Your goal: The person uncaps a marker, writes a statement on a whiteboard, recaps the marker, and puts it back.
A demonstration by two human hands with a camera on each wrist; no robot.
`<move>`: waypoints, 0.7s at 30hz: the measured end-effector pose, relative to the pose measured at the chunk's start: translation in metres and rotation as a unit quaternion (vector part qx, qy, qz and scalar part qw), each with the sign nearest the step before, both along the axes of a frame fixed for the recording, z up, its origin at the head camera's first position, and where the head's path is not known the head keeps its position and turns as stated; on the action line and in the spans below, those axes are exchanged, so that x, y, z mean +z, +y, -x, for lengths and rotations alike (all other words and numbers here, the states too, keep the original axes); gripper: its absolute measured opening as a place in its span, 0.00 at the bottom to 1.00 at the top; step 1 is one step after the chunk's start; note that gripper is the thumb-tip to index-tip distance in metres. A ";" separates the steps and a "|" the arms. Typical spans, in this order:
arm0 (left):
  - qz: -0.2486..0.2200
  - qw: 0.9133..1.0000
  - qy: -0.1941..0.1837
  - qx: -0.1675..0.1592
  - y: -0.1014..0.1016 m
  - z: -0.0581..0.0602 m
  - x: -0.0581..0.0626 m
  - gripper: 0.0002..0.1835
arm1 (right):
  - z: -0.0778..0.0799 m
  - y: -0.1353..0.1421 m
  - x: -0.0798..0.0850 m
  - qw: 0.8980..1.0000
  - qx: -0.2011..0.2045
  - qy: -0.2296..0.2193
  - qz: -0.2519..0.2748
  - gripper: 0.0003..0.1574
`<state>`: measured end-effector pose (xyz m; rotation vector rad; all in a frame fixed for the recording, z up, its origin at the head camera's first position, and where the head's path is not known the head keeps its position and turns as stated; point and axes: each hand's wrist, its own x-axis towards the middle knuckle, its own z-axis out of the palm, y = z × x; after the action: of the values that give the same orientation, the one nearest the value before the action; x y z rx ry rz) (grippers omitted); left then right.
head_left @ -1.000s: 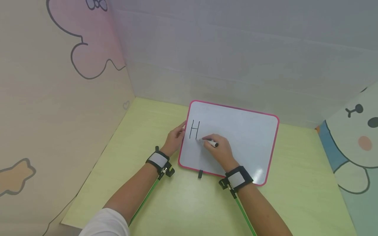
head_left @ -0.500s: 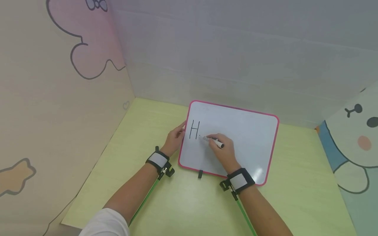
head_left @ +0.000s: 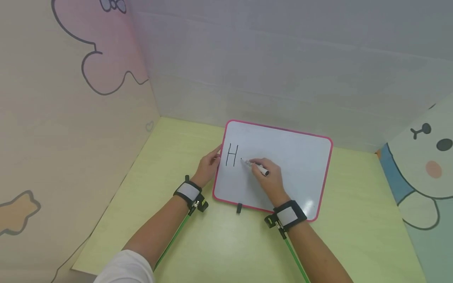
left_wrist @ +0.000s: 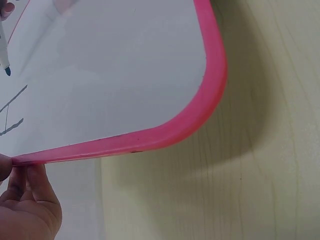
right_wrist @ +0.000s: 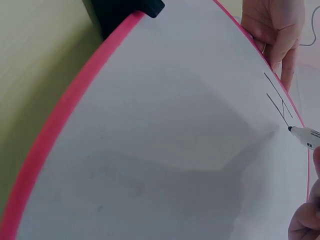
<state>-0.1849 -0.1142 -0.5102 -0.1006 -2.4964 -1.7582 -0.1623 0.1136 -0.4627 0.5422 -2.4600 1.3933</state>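
A whiteboard [head_left: 283, 169] with a pink frame stands a little askew over the table, its left edge raised off the tabletop. Near that edge a black letter H [head_left: 231, 155] is written. My left hand [head_left: 208, 168] grips the left edge; the left wrist view has the thumb [left_wrist: 4, 167] at the frame and fingers [left_wrist: 40, 182] below it. Between thumb and fingers my right hand [head_left: 269, 177] holds a white marker [head_left: 260, 169], its dark tip [right_wrist: 290, 129] just right of the H. I cannot tell whether the tip touches the surface.
A black clip-like piece [head_left: 239, 208] sits at the board's lower edge. The pale yellow table [head_left: 219, 243] meets a plain wall [head_left: 283, 70] behind and a cartoon-painted wall [head_left: 70, 137] at left. Green cords [head_left: 296, 259] run from both wrist straps.
The marker in my right hand has moved from the foot of the H's right stroke to the right and slightly up. My left hand keeps its grip on the board.
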 end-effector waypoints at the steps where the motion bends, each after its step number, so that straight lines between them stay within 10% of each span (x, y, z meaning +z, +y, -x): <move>1: 0.000 1.000 0.000 0.000 0.000 0.000 0.000 0.25 | 0.000 0.000 0.000 1.000 0.002 -0.001 -0.001 0.13; 21: -0.006 1.000 -0.005 0.000 0.000 -0.002 0.003 0.25 | 0.002 -0.004 0.000 1.000 0.001 -0.015 -0.012 0.12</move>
<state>-0.1831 -0.1142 -0.5076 -0.0913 -2.4931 -1.7786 -0.1638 0.1094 -0.4626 0.5334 -2.5037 1.3834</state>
